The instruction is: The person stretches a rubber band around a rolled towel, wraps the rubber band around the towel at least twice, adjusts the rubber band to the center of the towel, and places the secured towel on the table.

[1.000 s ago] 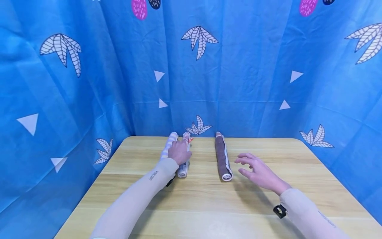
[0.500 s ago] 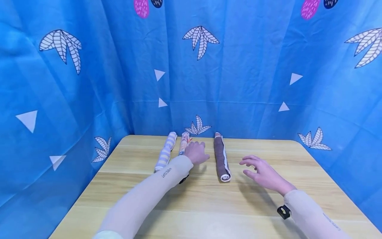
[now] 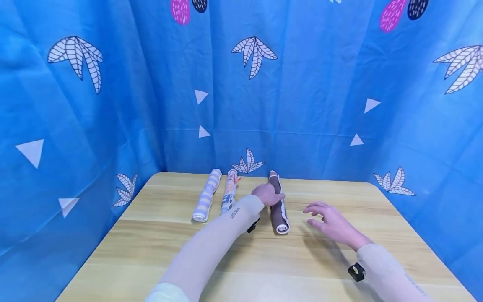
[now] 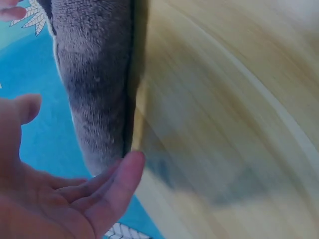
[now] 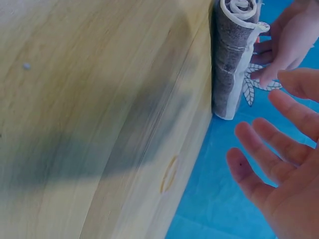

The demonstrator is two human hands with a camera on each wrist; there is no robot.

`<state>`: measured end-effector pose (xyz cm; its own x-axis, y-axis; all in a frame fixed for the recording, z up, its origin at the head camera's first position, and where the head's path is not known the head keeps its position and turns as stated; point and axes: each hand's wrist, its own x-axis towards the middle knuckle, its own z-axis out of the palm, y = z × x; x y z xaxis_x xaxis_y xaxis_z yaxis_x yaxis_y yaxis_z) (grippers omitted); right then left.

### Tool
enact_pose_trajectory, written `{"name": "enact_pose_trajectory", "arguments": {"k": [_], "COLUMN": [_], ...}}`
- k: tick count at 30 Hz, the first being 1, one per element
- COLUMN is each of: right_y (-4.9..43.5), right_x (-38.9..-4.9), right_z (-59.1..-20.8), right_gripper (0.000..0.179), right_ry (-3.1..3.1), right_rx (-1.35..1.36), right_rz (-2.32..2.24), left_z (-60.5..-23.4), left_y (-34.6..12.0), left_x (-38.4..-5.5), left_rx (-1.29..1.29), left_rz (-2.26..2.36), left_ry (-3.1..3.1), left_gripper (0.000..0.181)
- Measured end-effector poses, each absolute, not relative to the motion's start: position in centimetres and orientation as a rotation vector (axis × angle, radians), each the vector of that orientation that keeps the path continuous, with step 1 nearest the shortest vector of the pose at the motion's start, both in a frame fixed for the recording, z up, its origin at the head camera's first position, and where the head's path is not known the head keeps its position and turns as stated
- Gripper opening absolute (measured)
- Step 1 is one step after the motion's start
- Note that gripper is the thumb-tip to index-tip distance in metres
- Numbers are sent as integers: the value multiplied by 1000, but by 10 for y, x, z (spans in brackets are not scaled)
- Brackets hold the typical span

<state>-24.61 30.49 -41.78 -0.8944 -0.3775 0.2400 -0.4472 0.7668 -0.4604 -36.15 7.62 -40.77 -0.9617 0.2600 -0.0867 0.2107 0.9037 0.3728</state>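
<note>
**Brown roll (image 3: 279, 217) just right of centre, L hand (image 3: 267, 194) over its upper half**

Brown roll = rolled cloth w/ white edging, lying lengthwise on the wood table (image 3: 283, 268); far end at table's back edge, white-rimmed spiral end toward bottom of frame. L hand hides part of it in head view. L wrist view: fingers fairly straight, close together, thumb held apart, fingertips by roll's far end, not wrapped round it; contact can't tell.

R hand (image 3: 332, 222) hovers at right of frame, near the roll but apart from it, shadow on the wood below. Its fingers are spread, slightly bent.

Left of brown roll: printed roll (image 3: 229, 188), pale w/ an orange bit near top; then striped roll (image 3: 207, 196), lilac & cream, whole length in view, both approx. parallel.

In the way: L sleeve (image 3: 211, 247) runs up from bottom centre & covers printed roll's near end. R sleeve (image 3: 388, 268) fills lower right, w/ black wrist device (image 3: 356, 272) at its cuff.

Blue curtain (image 3: 320, 84) behind & on both sides, w/ white leaves, triangles, plus pink & black drops along top.
</note>
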Motion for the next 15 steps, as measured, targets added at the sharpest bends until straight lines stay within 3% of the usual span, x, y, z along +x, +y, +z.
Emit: {"name": "enact_pose_trajectory", "arguments": {"k": [7,15], "right_y": [306,313], "right_x": [-244,-243], "right_z": [-421,-424], "right_gripper": [32,29], "right_ry": [-2850,-2869], "right_rx": [638,626], "right_rz": [830,825], "left_z": [-422,-435], "left_y": [99,107], "left_x": [-377,-396], "left_rx": [199,201], "left_rz": [773,769], "left_ry": [2874,2868], "left_gripper": [98,93]}}
